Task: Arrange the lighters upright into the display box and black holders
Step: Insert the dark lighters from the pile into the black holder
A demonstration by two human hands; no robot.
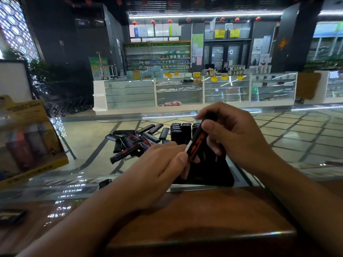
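Presently, right hand (235, 138) gripped a black-and-red lighter (199, 139) tilted above the black holder (207, 173); left hand (159, 164) pinched its base, apparently steering it upright; loose lighters (133, 140) lay behind the holder.

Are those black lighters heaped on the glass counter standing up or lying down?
Lying down. The loose lighters lie flat in a jumbled heap, pointing different ways on the glass counter. Behind them, another batch stands upright in tidy rows.

Bare worktop (289, 138) lies open at right of centre; a heap of loose lighters (133, 140) blocks mid-frame, the yellow display box (35, 145) the left edge.
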